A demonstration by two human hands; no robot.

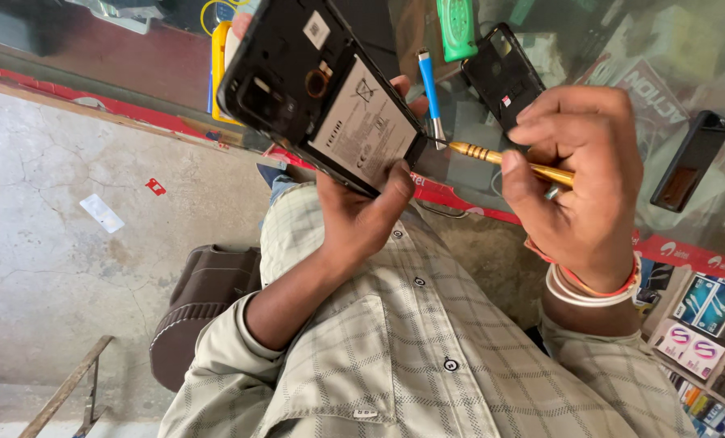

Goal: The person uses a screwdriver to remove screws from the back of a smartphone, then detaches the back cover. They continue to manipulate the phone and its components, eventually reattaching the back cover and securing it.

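Observation:
My left hand (361, 212) is shut on an opened black phone (314, 85), holding it up with its back cover off and the grey battery (366, 126) showing. In my right hand (583, 174) is a gold screwdriver (508, 161), gripped in the fingers. Its thin tip touches the phone's lower right edge, beside the battery. Both wrists come out of checked shirt sleeves, and the right wrist wears several bangles (593, 288).
A glass counter (589, 49) lies beyond the hands with a blue-handled tool (428, 81), a black back cover (504, 75), a green object (457, 24) and a black case (691, 160). A brown stool (204, 300) stands on the concrete floor (62, 243). Packaged goods (703, 324) sit lower right.

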